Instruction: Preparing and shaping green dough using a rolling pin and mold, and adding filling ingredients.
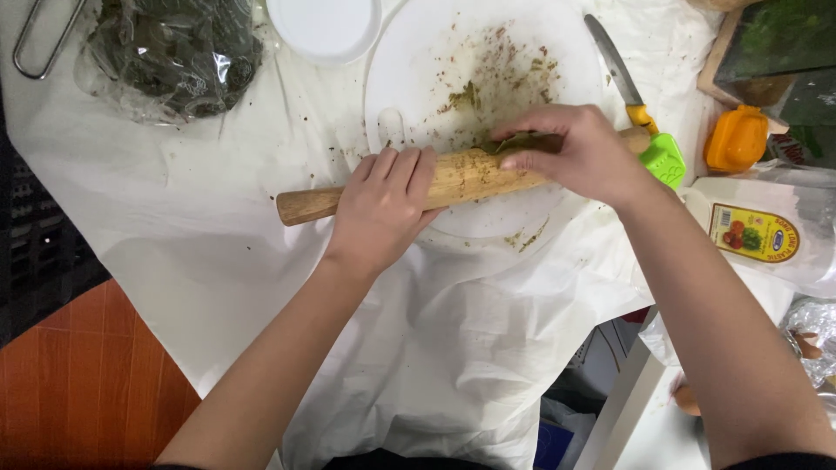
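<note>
White plastic sheet (218, 261) covers the work surface, wrinkled, w/ green-brown specks near the middle; orange-red floor tiles (78, 383) show at lower left of frame, dark crate edge at far left.

Upper left: bent metal wire handle (43, 39), then a clear bag of dark green leaves (174, 52). Top centre: small round white lid (324, 26), just beside the big white round cutting board (409, 70), which is smeared w/ green-brown bits.

Centre: wooden rolling pin (305, 204) lies across the board's lower part, slanting up toward the right, its left end past the board's rim over the sheet. Left hand (383, 204) rests palm-down on the pin's middle, fingers flat and together, pressing rather than gripping round it. Right hand (579, 152) sits on the pin's right part, fingers curled narrow, pinching a dark green leaf (518, 142) against the wood.

Right of centre: knife (614, 65) w/ yellow handle lies at the board's upper right rim, point to the top; green plastic tool (664, 159) just below it, near the pin's right end. Further right: orange plastic piece (736, 139), a dark box at top right, white bag w/ printed label (753, 231), and crumpled foil (810, 335) at the lower right edge.
</note>
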